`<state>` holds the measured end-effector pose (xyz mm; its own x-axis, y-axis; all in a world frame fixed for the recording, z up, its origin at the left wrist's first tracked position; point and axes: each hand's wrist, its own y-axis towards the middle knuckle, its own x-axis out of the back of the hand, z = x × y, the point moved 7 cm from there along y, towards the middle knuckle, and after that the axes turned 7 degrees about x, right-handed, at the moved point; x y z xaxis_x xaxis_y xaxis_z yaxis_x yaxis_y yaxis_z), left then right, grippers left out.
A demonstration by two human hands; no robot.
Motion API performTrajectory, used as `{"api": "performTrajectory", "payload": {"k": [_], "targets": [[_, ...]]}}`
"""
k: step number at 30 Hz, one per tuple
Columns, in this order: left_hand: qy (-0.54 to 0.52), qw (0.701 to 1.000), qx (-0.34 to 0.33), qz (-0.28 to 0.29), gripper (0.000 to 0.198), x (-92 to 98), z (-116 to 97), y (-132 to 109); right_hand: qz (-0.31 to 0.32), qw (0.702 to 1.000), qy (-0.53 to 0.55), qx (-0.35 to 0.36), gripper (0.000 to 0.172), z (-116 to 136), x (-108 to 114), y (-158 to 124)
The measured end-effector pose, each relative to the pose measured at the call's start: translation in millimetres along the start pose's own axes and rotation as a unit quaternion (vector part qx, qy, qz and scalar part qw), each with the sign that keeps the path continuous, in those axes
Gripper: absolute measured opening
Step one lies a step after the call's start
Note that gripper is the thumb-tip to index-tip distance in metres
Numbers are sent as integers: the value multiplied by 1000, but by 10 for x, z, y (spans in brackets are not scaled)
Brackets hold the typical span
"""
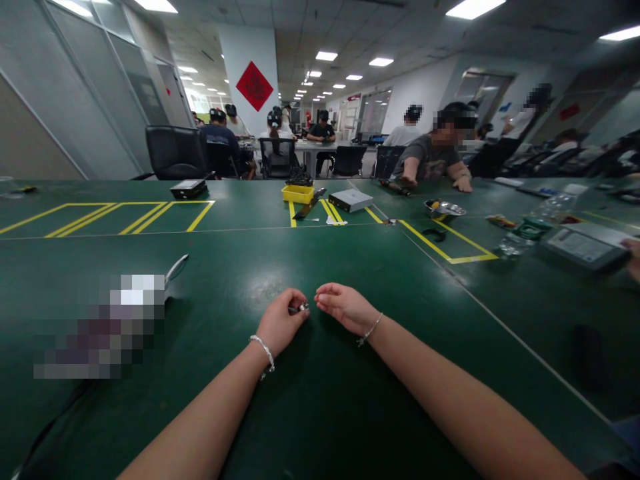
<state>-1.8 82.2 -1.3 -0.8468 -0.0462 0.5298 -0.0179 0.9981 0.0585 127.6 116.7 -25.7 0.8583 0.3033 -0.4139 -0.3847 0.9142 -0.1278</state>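
Small metal piece point(303, 306) pinched in the left hand point(278, 323), right hand point(350, 310) close by

Take the left hand and right hand as the centre of a clock, with twelve straight ahead across the table point(250, 267). The left hand grips the small metal piece between thumb and fingers; much of it is covered, so its full shape cannot be told. The right hand, toward three o'clock of it, has its fingers curled in toward the thumb, the tips pointing to nine and apart from the left hand. Whether it holds anything cannot be told.

The step in hand looks like close fingertip work on the piece. A next move would call for a steady left pinch and a careful closing of the narrow gap, with the piece turned within reach of the right fingertips.

The containers stand farther off. At twelve is a yellow tray point(299, 194) with a black cable tangle point(299, 177) at its far side; whether in it or behind, I cannot tell. At two, a metal bowl point(452, 210) holds a yellow item point(435, 205), too small to name. Between two and three is a clear bottle point(533, 228); whether it has liquid inside is unclear.
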Motion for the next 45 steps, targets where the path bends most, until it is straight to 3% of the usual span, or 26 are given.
{"api": "performTrajectory", "payload": {"k": [12,15,20,27,33,39,45], "targets": [[-23,999,-2,35,25,-47,28,-14,40,999,15,31,24,7,-47,-48],[-33,999,-3,24,22,-32,23,-17,48,998,22,28,23,-3,-53,-45],[11,1000,-3,-20,18,32,-45,-29,4,999,13,31,19,8,-52,-56],[48,997,-18,-65,12,61,-80,-45,-59,986,-119,97,20,4,-119,-96],[77,993,-21,-86,12,87,-92,-53,-46,957,-229,171,19,19,-161,-89],[102,988,-13,-116,11,133,-78,-60,-28,931,-316,179,34,-5,-181,-133],[121,985,-29,-116,10,138,-75,-78,-5,915,-357,186,36,33,-203,-167]]}}
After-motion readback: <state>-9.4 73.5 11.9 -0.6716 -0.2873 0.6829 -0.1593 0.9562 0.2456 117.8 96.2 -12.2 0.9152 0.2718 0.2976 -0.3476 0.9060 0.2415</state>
